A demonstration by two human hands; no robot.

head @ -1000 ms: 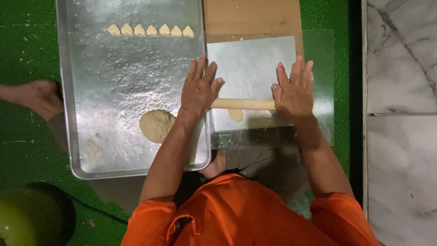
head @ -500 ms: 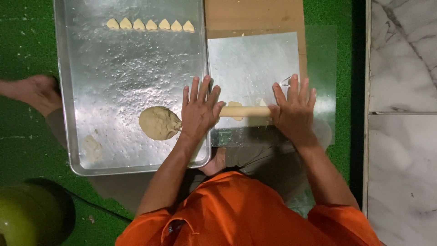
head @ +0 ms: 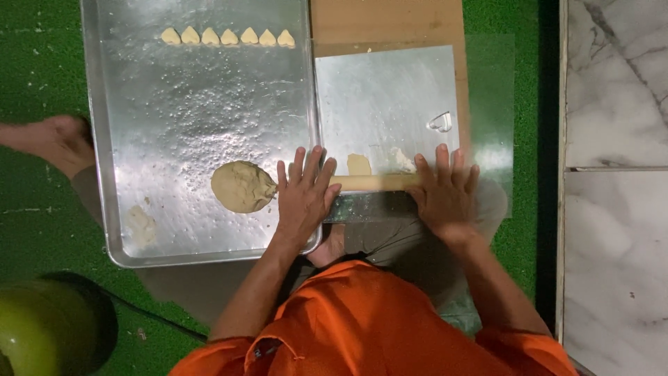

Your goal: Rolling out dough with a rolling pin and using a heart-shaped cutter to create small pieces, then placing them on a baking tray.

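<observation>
A wooden rolling pin (head: 376,182) is pressed by the flat, open left hand (head: 303,198) and right hand (head: 445,195); dough (head: 359,164) lies beside it on a metal sheet (head: 383,97).

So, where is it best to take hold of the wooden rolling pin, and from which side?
Take the rolling pin at its two ends, from above. It lies flat and crosswise on the small metal sheet, with dough at its middle. The left hand and right hand already press there, palms down.

No packages, labels, signs or screens visible anywhere in view.
</observation>
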